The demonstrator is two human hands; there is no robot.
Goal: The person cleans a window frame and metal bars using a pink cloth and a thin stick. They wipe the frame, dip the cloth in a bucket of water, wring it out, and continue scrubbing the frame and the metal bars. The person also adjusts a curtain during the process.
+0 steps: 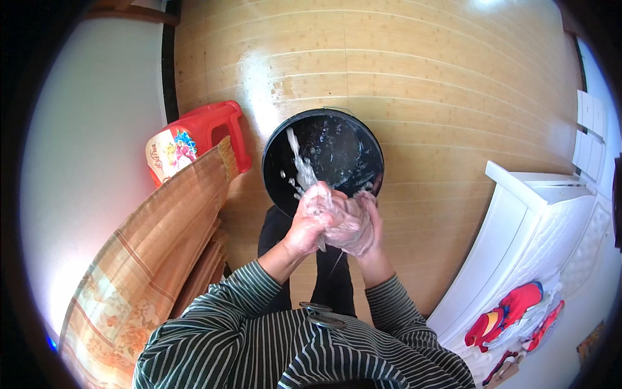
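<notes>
A soaked, pale pinkish-grey cloth [351,222] is bunched tightly between my two hands. My left hand [307,227] is clenched around its left side, and my right hand [374,236] grips the right side. Water [304,169] pours off the cloth in a stream with loose drops. Both hands are held over the near rim of a round black bucket [335,141], whose dark inner wall is wet and streaked. The cloth and my hands hide part of the bucket's near side.
The bucket stands on a wood-patterned floor [437,97] with wet patches. At left are a red plastic stool [233,131] and a fringed orange-brown cloth cover [160,233]. To the right stands a white bed [486,243] with red clothing [515,306] on it.
</notes>
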